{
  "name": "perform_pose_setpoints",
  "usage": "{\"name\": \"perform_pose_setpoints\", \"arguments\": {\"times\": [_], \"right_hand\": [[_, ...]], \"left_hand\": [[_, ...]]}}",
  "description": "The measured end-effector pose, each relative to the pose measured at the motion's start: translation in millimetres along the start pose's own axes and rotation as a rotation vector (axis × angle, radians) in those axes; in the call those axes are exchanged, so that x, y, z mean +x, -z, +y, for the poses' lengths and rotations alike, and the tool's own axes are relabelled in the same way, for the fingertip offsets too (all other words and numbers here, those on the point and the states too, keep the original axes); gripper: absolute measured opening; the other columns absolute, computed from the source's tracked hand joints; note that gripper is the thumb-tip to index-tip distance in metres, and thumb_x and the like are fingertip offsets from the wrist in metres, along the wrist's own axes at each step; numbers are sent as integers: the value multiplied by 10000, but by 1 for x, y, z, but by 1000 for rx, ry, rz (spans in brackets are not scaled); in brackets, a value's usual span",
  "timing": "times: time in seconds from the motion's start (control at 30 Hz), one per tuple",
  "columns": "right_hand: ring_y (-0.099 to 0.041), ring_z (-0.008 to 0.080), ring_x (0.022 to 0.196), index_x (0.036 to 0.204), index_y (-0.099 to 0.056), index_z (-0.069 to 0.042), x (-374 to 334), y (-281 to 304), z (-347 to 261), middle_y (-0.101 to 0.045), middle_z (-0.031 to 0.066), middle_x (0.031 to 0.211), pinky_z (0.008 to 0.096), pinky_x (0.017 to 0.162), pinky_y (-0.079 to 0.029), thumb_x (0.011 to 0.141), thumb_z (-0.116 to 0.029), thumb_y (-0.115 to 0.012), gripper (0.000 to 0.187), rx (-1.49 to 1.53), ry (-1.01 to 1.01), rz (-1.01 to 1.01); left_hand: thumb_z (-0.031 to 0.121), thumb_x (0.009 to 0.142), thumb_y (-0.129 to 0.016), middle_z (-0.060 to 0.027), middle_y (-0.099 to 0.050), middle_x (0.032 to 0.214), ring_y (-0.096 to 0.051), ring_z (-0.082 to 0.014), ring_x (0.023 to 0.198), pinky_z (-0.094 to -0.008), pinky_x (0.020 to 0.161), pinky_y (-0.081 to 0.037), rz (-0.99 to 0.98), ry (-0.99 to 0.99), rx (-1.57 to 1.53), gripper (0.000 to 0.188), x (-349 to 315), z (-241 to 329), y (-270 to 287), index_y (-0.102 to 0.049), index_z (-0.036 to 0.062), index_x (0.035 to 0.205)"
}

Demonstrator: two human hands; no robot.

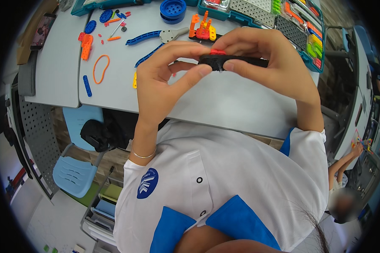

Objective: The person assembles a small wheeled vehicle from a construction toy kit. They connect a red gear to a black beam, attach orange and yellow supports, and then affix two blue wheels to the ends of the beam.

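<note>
Above the table's near side, both my hands hold a long black building piece (217, 62) between thumbs and fingertips. My left hand (158, 78) pinches its left end, and my right hand (278, 63) grips its middle and right part. A small red connector (218, 52) sits on the black piece's upper side, partly hidden by fingers. A short grey pin (220, 69) pokes out below, near my right thumb. Beyond my hands stands a small assembly (204, 31) of red, orange and yellow parts. Blue-handled pliers (169, 35) lie behind my left hand.
A teal case (321, 50) of sorted parts occupies the back right. Blue wheels (173, 10), an orange band (100, 69), a blue beam (87, 86), an orange part (87, 46) and several small pieces lie about. A phone (43, 31) rests far left. Another person's arm (344, 163) shows at right.
</note>
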State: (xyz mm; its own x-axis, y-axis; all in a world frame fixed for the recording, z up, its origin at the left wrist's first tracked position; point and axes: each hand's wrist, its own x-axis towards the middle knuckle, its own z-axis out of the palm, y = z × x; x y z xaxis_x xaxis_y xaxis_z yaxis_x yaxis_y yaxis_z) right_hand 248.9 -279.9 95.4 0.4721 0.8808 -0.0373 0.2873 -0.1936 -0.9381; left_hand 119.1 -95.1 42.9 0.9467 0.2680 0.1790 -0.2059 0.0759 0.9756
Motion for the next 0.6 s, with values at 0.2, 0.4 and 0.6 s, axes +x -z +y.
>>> {"name": "perform_pose_setpoints", "arguments": {"times": [0.2,0.4,0.6], "right_hand": [[-710,164,957,1138,-670,41,-4,-6,-10,-723,98,1016,289,890,-559,882,-9,-694,262,-33,-19,17],[-710,179,964,1163,-673,8,-7,-6,-10,-713,93,1029,292,829,-563,862,-21,-718,306,-129,-9,21],[-673,222,928,1222,-666,-30,0,7,-7,-689,97,1030,330,783,-526,846,-56,-739,384,-513,273,133]], "left_hand": [[-53,823,-748,-101,-699,1029,-676,-157,944,-290,828,-570,36,60,-68,266,-4,4,-4,-694,-48,1083],[-43,836,-739,-113,-692,1028,-675,-159,944,-292,819,-576,40,94,-132,250,-3,0,-6,-675,-64,1077],[63,894,-730,-105,-685,1047,-663,-145,950,-291,811,-573,79,97,-31,284,21,4,0,-659,-42,1149]]}}
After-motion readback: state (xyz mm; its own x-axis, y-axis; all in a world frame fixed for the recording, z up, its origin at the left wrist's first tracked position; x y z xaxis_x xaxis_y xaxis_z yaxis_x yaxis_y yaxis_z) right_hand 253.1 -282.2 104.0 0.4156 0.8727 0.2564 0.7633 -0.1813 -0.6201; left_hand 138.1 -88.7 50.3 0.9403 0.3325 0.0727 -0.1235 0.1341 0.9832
